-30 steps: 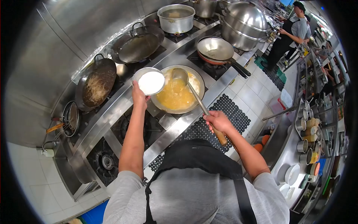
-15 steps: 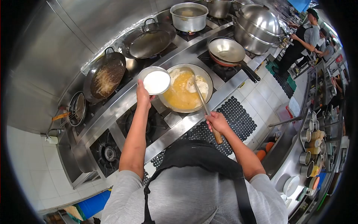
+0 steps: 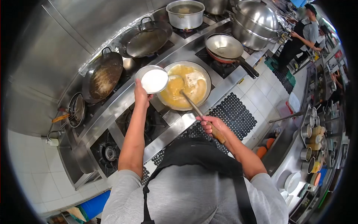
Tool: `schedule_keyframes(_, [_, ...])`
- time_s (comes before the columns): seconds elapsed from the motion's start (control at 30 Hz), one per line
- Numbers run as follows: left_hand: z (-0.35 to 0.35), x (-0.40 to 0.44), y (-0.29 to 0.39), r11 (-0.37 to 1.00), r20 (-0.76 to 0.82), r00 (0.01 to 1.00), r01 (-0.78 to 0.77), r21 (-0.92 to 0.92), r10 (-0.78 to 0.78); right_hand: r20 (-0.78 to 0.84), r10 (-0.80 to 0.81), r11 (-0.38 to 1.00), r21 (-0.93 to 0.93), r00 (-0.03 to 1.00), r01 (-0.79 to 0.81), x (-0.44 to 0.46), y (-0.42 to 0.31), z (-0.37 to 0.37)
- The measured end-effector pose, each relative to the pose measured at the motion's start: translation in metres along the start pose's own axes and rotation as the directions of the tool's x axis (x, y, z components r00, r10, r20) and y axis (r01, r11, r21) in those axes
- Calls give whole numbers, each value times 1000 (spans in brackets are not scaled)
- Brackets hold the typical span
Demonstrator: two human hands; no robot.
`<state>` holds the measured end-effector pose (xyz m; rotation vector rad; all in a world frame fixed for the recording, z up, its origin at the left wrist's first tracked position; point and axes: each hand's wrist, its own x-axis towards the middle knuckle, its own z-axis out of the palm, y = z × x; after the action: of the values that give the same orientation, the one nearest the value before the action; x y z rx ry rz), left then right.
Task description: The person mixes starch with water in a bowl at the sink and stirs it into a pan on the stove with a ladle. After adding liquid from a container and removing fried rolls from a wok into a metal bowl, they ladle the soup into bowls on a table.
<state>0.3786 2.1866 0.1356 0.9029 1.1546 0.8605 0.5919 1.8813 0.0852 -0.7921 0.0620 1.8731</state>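
Note:
My left hand (image 3: 142, 93) grips the rim of a metal bowl (image 3: 152, 79) holding something white, over the left edge of a wide round pan (image 3: 207, 94). Yellow liquid with paler, creamy patches (image 3: 195, 80) fills this pan. My right hand (image 3: 212, 126) is wrapped round the wooden handle of a long ladle (image 3: 193, 103). The ladle's head lies in the liquid toward the pan's left side, partly sunk in it.
Two dark woks (image 3: 103, 79) (image 3: 146, 41), a pot of liquid (image 3: 185, 16), a frying pan (image 3: 224, 47) and a lidded steamer (image 3: 255, 24) stand on the stove. Bare burners (image 3: 110, 153) are at lower left. A person (image 3: 302, 34) stands at upper right.
The ladle's head has moved to the left through the liquid and the pale patches have shifted. My left hand still holds the bowl at the pan's left edge.

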Motion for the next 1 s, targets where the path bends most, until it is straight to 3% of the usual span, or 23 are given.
schedule_keyframes(0.2, [6, 3, -2, 1000, -21, 1000, -5, -25, 4, 190, 50, 963, 253, 981, -98, -32, 15, -3])
schedule_keyframes(0.43, [5, 14, -11, 1000, 22, 1000, 14, 23, -15, 41, 3, 974, 225, 999, -12, -74, 13, 2])
schedule_keyframes(0.6, [10, 24, -17, 999, 3, 999, 37, 38, -37, -115, -85, 992, 86, 990, 95, -92, 0, 17])
schedule_keyframes(0.63, [11, 24, -18, 999, 11, 999, 32, 43, -32, -75, -67, 995, 75, 995, 73, -91, -4, 8])
schedule_keyframes(0.73, [13, 20, -17, 998, 48, 999, 20, 52, -23, -195, -227, 960, -210, 954, 186, -97, -10, 25])
schedule_keyframes(1.0, [21, 20, -19, 999, 61, 998, 13, 50, -16, -280, -392, 868, -428, 876, 252, -98, -13, 42])
